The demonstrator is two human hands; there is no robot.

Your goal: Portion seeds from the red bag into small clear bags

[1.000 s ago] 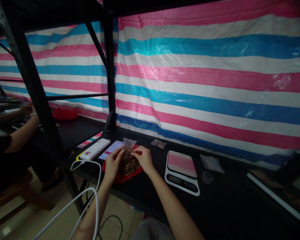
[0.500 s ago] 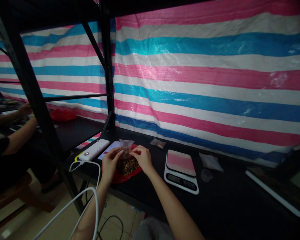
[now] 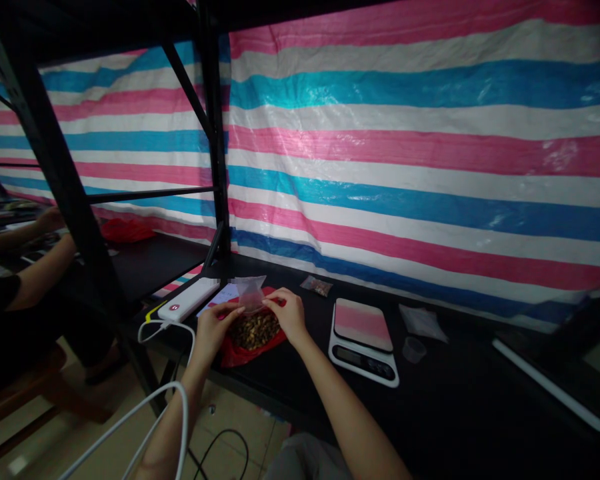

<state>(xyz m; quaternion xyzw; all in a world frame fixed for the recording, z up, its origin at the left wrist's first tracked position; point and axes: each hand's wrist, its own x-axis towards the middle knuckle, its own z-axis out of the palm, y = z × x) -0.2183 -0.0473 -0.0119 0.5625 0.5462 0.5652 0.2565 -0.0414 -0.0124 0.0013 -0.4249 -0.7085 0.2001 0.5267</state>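
Between my two hands is a small clear plastic bag (image 3: 251, 295), held up over a red plastic bag (image 3: 240, 357) that lies spread open. Brown, bean-like pieces (image 3: 256, 331) are heaped in the red bag. My left hand (image 3: 219, 325) pinches the clear bag's near left corner. Its near right corner is in the fingers of my right hand (image 3: 289, 316). A white kitchen scale (image 3: 364, 341) with a pink top stands to the right of my right hand. Behind the hands lies a small filled clear packet (image 3: 317, 286).
A white power bank (image 3: 187, 300) with a white cable and a phone (image 3: 223, 298) lie at the left. Right of the scale are a small clear cup (image 3: 414, 350) and a stack of clear bags (image 3: 423, 323). A black metal post (image 3: 70, 167) separates a co-worker's arm (image 3: 45, 267).
The clear bag has swung flatter and leans to the right, its far end higher. My left hand has moved slightly down and left, showing more of the brown pieces.
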